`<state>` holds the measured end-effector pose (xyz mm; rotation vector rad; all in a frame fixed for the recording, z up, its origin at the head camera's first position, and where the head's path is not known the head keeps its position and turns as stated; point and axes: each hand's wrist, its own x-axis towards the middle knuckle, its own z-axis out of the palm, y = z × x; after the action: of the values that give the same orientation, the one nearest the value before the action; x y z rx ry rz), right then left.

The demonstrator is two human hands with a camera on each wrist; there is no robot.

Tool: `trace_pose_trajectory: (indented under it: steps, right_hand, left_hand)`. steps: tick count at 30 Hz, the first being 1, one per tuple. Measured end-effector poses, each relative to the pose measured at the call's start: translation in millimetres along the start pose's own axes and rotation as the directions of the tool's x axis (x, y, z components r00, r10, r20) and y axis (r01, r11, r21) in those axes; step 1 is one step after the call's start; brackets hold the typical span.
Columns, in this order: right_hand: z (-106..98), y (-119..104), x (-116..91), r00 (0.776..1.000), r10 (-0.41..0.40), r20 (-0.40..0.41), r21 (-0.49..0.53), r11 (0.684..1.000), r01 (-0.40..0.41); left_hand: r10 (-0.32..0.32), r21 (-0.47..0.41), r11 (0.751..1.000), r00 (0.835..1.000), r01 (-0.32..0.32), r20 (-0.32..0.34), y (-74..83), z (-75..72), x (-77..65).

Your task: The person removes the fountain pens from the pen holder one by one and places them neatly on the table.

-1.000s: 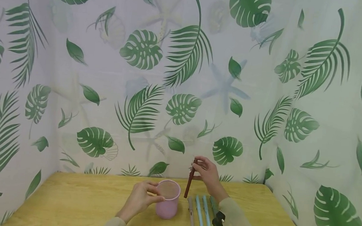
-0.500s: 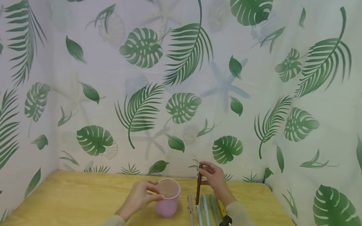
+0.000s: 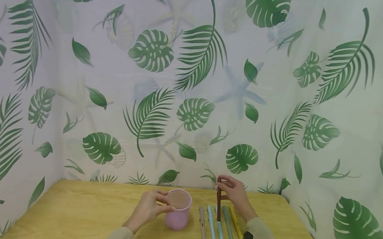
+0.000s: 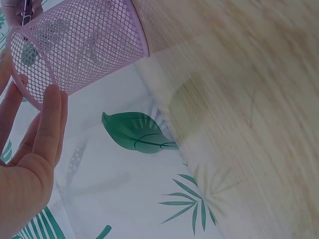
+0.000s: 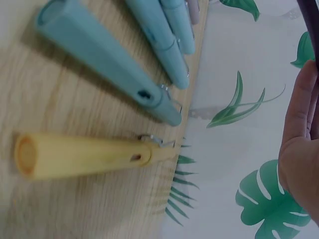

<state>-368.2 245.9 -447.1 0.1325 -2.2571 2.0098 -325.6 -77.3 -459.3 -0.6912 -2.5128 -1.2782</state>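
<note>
My left hand (image 3: 149,208) holds the rim of a pink mesh pen cup (image 3: 177,220), thumb near the front of the rim and fingers at its far left. In the left wrist view the fingers lie on both sides of the cup's (image 4: 99,42) rim. To the right, my right hand (image 3: 237,197) pinches a dark red pen (image 3: 219,209) near its top. That pen hangs upright, its lower end overlapping a light blue pen (image 3: 220,233) in the head view. The right wrist view catches only part of the dark red pen (image 5: 310,20) at its upper right.
Several capped pens lie side by side right of the cup: a greyish-pink pen (image 3: 203,226), another light blue pen (image 3: 211,225), a green pen (image 3: 229,226) and a yellow pen (image 3: 236,223). The wooden table (image 3: 92,208) meets a leaf-patterned curtain (image 3: 193,80) behind.
My right hand has moved right and slightly down with the dark red pen, which has gone from tilted to upright. The yellow pen has come into view. My left hand stays at the cup.
</note>
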Motion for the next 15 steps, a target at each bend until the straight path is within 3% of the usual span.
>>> trace_pose_trajectory:
  steps: [15]
  right_hand:
    - [-30,4,-2,0.997,0.005,0.083,-0.061,0.998,0.001]
  left_hand:
    - [-0.017,-0.015,1.0,1.0,0.017,0.01,0.0,-0.4,0.7]
